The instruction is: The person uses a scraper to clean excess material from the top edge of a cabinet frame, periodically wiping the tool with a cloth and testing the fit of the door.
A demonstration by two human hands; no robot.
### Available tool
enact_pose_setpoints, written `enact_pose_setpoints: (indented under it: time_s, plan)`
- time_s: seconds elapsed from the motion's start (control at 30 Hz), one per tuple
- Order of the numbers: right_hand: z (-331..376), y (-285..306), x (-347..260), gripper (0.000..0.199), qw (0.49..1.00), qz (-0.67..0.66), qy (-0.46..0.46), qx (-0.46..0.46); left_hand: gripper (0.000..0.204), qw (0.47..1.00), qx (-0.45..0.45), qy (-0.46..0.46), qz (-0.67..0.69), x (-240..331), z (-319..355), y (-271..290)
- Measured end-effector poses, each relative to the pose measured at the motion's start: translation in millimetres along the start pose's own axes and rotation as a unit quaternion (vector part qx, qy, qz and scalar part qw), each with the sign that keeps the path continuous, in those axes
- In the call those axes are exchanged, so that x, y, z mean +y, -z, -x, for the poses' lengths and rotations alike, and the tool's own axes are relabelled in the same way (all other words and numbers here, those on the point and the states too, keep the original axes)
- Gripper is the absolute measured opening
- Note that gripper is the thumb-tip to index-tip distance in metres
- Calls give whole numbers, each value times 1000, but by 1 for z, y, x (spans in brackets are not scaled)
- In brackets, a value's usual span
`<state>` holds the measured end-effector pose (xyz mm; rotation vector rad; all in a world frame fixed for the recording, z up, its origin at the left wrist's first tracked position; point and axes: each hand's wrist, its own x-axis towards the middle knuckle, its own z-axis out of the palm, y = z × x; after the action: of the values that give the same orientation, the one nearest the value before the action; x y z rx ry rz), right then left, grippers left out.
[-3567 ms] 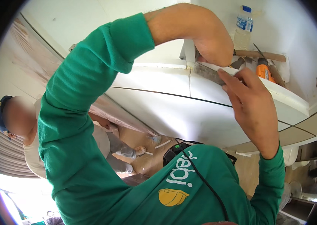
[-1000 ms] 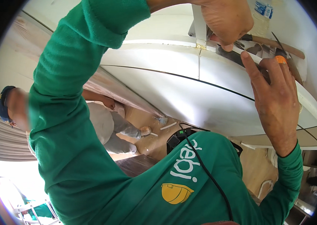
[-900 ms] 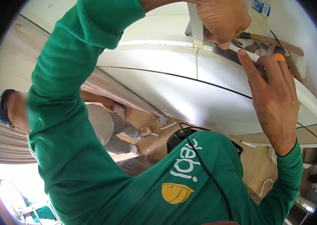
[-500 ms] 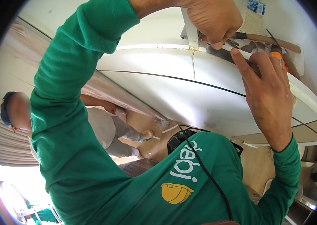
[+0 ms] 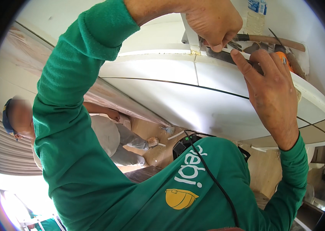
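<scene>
My left hand (image 5: 215, 26) reaches in from the top and is closed in a pinch close to the white ledge; what its fingertips hold is hidden under them. My right hand (image 5: 272, 86) comes up from the lower right, with its index finger stretched toward the left hand and its other fingers curled over a dark flat bar (image 5: 224, 56). That bar lies along the front edge of the white ledge (image 5: 162, 50). Just left of the bar, a pale upright bracket (image 5: 191, 32) meets the ledge.
Behind my hands lie a wooden-handled hammer (image 5: 281, 40), an orange-and-black tool (image 5: 285, 63) and a clear water bottle (image 5: 255, 17). White panels (image 5: 178, 100) curve below the ledge. Down on the left, another person (image 5: 106, 133) is near the wall. A black cable (image 5: 212, 175) crosses my green shirt.
Both hands and the ledge appear slightly further left in the picture. The left hand keeps its pinch, and the right hand stays on the dark bar.
</scene>
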<state>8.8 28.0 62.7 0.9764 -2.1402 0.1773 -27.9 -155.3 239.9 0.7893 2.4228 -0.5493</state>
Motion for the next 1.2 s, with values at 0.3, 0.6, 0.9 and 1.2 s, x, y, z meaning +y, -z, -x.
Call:
enact_pose_setpoints:
  time_s: [0.3,0.6,0.9,1.2]
  plan:
    - [-6,-9,-9,55,1000,-13,5,16,19,1000,-2,-24,0,-4,0,0]
    - [0,2,-6,57,1000,-1,5,-19,23,998,4,-35,-55,-3,0,-3]
    - [-1,2,-17,59,999,7,-23,-30,23,997,23,11,-78,4,2,-10]
    - [5,8,-11,57,999,-8,-22,-25,23,997,28,-31,-68,-2,-1,-13]
